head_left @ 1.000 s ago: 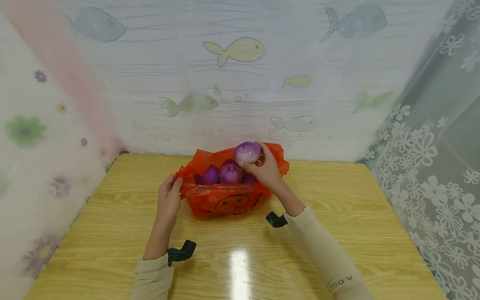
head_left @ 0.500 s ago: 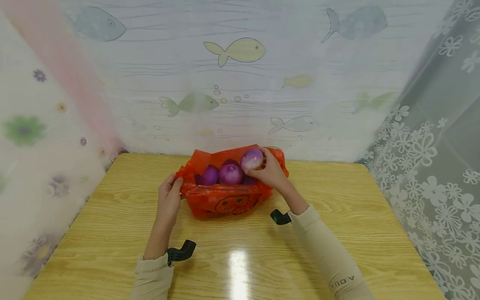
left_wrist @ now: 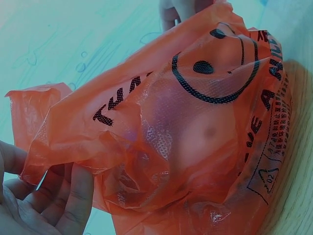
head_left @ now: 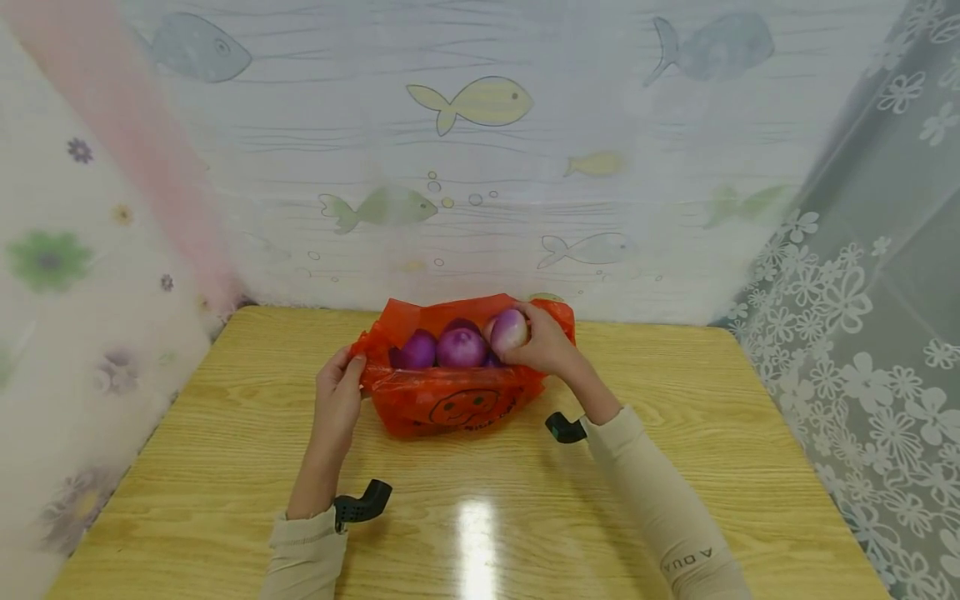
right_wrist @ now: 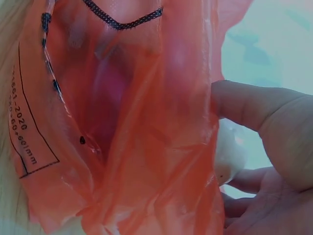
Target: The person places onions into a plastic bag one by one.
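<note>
A red plastic bag (head_left: 457, 404) with a printed smiley face lies on the table, its mouth open upward. Inside sit several purple onions (head_left: 462, 347). My left hand (head_left: 341, 392) pinches the bag's left rim between thumb and fingers, as the left wrist view shows at the bag's crumpled edge (left_wrist: 49, 147). At the right side of the mouth my right hand (head_left: 551, 343) grips a purple-and-white onion (head_left: 510, 330), low in the opening. In the right wrist view the bag's film hides most of that onion (right_wrist: 230, 154), with the thumb and fingers around it.
The wooden table (head_left: 660, 433) extends around the bag on both sides and in front. Behind it hangs a fish-patterned curtain (head_left: 480, 208), close to the table's back edge. A grey flowered sheet (head_left: 885, 375) borders the right side.
My right hand has moved slightly right and down with the onion, turning it and lowering it into the bag's mouth. The left hand stays in place on the rim.
</note>
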The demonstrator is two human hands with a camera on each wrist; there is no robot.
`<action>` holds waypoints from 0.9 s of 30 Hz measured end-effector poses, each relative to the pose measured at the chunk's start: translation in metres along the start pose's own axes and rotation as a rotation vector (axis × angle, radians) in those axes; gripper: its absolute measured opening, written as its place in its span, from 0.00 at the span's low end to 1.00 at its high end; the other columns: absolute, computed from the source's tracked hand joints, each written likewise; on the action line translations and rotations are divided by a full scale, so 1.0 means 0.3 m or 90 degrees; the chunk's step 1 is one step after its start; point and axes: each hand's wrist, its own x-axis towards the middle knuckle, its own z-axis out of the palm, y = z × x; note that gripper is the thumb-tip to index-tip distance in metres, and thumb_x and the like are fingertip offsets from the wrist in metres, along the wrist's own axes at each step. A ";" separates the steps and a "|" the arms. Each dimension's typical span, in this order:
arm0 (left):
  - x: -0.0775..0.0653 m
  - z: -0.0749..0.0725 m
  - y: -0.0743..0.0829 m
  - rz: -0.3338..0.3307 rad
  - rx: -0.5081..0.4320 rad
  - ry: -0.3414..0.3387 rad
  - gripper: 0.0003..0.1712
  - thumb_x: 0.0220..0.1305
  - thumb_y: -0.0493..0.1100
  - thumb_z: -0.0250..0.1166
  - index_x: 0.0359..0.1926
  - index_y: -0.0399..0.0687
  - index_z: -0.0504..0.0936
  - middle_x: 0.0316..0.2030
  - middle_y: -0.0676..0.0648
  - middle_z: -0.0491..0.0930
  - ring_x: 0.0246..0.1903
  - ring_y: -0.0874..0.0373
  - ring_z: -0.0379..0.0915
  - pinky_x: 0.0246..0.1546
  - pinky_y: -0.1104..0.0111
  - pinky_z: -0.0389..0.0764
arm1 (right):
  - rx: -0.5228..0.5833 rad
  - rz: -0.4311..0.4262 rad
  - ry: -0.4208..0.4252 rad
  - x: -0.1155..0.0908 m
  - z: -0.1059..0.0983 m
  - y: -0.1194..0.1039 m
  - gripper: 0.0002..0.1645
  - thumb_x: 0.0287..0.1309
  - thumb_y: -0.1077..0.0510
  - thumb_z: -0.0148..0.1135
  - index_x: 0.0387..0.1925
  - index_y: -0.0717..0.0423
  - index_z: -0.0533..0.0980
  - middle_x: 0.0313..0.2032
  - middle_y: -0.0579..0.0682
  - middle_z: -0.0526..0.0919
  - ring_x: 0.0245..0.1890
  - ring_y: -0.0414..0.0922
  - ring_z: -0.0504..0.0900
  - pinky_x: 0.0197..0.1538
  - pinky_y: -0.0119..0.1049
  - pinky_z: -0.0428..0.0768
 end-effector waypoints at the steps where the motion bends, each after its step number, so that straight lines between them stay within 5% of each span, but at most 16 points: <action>1: 0.000 0.000 0.000 -0.001 0.000 0.001 0.23 0.83 0.46 0.44 0.67 0.39 0.71 0.56 0.44 0.74 0.45 0.64 0.75 0.44 0.77 0.80 | -0.011 0.005 -0.005 0.000 -0.002 0.000 0.53 0.47 0.60 0.75 0.73 0.66 0.60 0.64 0.65 0.73 0.60 0.60 0.77 0.60 0.56 0.79; 8: 0.002 0.001 -0.003 0.001 0.001 0.001 0.22 0.82 0.46 0.44 0.66 0.39 0.71 0.52 0.48 0.75 0.43 0.64 0.75 0.44 0.77 0.81 | -0.093 0.032 -0.015 0.009 -0.006 0.001 0.51 0.46 0.58 0.74 0.71 0.66 0.62 0.65 0.64 0.73 0.60 0.59 0.76 0.62 0.55 0.78; 18: 0.001 0.004 -0.006 0.005 -0.005 0.004 0.21 0.82 0.44 0.45 0.65 0.38 0.73 0.48 0.50 0.76 0.41 0.63 0.75 0.43 0.75 0.81 | -0.199 0.011 -0.022 0.019 -0.005 -0.017 0.35 0.41 0.61 0.73 0.55 0.65 0.74 0.50 0.60 0.82 0.49 0.57 0.80 0.56 0.52 0.80; 27: 0.004 0.003 -0.010 0.013 -0.013 -0.002 0.21 0.82 0.44 0.45 0.65 0.38 0.73 0.49 0.50 0.76 0.42 0.63 0.76 0.42 0.75 0.81 | -0.247 -0.009 -0.061 0.021 -0.010 -0.031 0.30 0.42 0.61 0.72 0.51 0.62 0.76 0.48 0.58 0.82 0.49 0.56 0.79 0.58 0.51 0.78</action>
